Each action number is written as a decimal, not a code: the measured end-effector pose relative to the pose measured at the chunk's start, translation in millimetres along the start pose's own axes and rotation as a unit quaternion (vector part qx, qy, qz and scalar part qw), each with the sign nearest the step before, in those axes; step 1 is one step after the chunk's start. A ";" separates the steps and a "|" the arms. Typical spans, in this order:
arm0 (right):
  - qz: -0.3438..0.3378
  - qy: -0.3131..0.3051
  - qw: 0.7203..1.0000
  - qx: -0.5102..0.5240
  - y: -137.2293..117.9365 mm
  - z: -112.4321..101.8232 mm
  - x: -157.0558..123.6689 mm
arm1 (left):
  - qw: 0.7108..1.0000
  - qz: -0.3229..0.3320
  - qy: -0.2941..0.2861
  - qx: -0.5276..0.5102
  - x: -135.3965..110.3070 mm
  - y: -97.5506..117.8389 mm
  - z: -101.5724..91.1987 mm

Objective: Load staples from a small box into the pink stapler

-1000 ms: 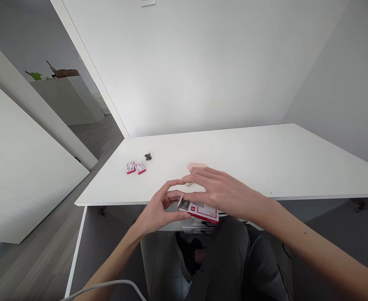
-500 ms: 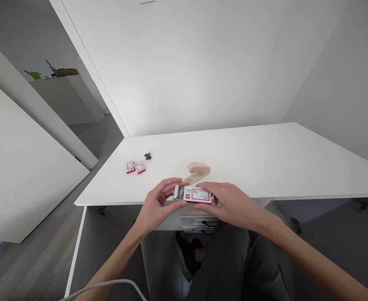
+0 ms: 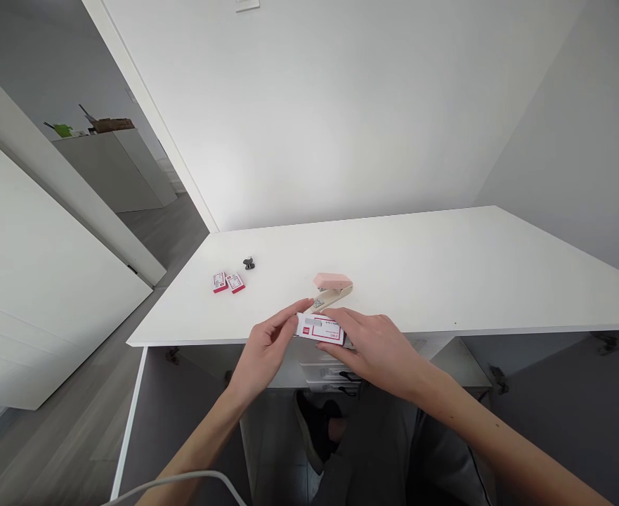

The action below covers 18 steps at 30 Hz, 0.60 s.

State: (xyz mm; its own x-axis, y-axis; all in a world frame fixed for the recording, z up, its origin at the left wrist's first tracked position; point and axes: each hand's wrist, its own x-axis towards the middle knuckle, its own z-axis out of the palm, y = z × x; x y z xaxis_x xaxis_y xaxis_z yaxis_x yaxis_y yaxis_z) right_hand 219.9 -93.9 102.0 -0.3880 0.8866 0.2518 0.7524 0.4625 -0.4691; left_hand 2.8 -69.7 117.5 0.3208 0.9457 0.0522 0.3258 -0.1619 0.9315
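Observation:
A small white and red staple box (image 3: 320, 328) is held level over the front edge of the desk. My right hand (image 3: 380, 351) grips its right end, thumb below and fingers along the top. At the box's left end, my left hand (image 3: 264, 348) pinches with thumb and fingers; the end flap is hidden there. Just beyond the hands lies a stapler (image 3: 333, 282) with a pink top and a cream base, its top raised. My fingers and the box cover the near tip of the base.
Two more white and red boxes (image 3: 227, 282) lie at the left of the white desk (image 3: 419, 274), near a small black object (image 3: 249, 263), perhaps a staple remover. A white cable (image 3: 183, 476) crosses my left forearm. Drawers (image 3: 330, 376) are under the desk, and a wall stands behind it.
The staple box's left end stood open half a second ago; now my left thumb and fingers press over it. The box has shifted slightly left, with my right hand following.

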 end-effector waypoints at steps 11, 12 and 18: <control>-0.005 0.028 0.999 -0.023 -6.6 5.9 5.4 | 0.997 0.007 -0.043 -0.068 -10.2 -7.6 9.1; -0.003 0.026 1.000 -0.015 -6.0 6.8 5.6 | 0.997 0.014 -0.051 -0.050 -9.9 -8.7 8.3; 0.009 -0.007 0.998 0.061 -0.8 11.1 7.5 | 0.995 0.053 -0.032 0.076 -4.6 -24.5 -3.5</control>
State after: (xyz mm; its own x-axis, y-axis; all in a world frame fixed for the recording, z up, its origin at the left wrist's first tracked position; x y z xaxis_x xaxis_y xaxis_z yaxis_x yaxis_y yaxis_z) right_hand 210.4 -87.6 94.9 -0.3830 0.8946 0.2301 0.6889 0.4426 -0.5741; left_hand -9.7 -69.1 95.6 0.4145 0.9021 0.1197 0.4162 -0.3049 0.8566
